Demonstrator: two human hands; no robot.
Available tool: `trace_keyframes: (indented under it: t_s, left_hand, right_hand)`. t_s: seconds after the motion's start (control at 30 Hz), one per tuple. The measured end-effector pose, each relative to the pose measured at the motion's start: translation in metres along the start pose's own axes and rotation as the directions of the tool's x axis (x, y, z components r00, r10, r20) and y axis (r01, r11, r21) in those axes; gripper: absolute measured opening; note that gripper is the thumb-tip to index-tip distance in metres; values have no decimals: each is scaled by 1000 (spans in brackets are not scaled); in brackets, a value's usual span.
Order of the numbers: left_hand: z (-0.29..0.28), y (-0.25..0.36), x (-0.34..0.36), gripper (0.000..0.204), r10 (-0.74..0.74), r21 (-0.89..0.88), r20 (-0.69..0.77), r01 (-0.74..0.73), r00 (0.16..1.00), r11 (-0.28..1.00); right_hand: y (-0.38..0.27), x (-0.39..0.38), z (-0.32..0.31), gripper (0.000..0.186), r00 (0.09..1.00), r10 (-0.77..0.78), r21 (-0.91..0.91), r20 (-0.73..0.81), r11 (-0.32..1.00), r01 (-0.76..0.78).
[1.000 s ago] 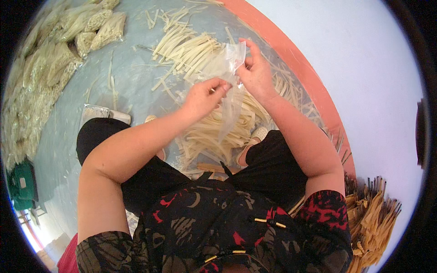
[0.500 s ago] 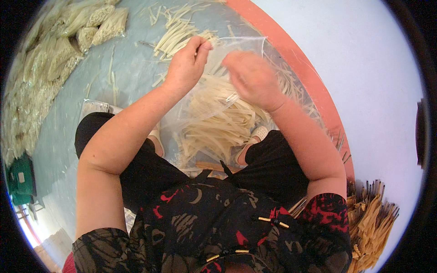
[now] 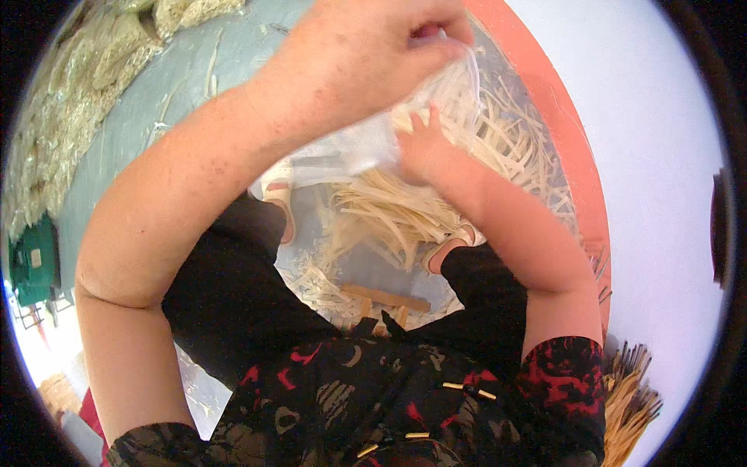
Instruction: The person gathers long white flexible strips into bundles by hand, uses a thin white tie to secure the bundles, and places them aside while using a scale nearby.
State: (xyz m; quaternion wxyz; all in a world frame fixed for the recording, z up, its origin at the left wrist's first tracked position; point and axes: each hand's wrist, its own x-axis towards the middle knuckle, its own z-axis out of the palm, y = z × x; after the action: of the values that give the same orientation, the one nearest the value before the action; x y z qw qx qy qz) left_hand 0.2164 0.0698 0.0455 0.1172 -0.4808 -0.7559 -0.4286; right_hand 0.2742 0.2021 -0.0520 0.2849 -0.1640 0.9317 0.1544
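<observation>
My left hand [image 3: 366, 47] is raised close to the camera at the top of the view, its fingers pinched on the rim of a clear plastic bag [image 3: 350, 152]. The bag hangs down from it, blurred. Lower down, my right hand [image 3: 424, 144] has its fingers spread against the bag; whether it is inside the bag or behind it I cannot tell. Beneath both hands a loose pile of pale flat strips [image 3: 389, 214] lies on the grey floor between my sandalled feet.
Bagged bundles of the same pale strips [image 3: 70, 101] are heaped at the upper left. A green box [image 3: 31, 261] stands at the left edge. A wooden stool frame [image 3: 385, 297] shows between my knees. An orange-red border [image 3: 580, 163] runs along the right, with a sheaf of sticks [image 3: 626, 393] beyond.
My left hand has risen toward the camera with the bag's rim. My right hand has dropped lower and spread against the bag, over the pile.
</observation>
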Motion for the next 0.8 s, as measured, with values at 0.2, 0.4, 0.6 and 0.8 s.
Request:
trace_keyframes:
  t_s: [0.2,0.4,0.6,0.8]
  left_hand:
    - [-19,21,-7,12,-55,-46,13,55,998,997]
    - [-18,82,-28,17,-35,6,-21,35,999,999]
    - [-27,126,-74,35,14,123,129,-30,992,992]
    - [-33,133,-99,31,51,366,100,-85,994,927]
  right_hand:
    - [-8,-1,-14,44,980,51,459,-191,888,43]
    - [-12,-58,-4,49,825,88,500,-558,829,251]
    - [15,-97,3,53,628,248,582,-738,705,405]
    - [16,-167,-16,50,-108,317,279,-942,921,273]
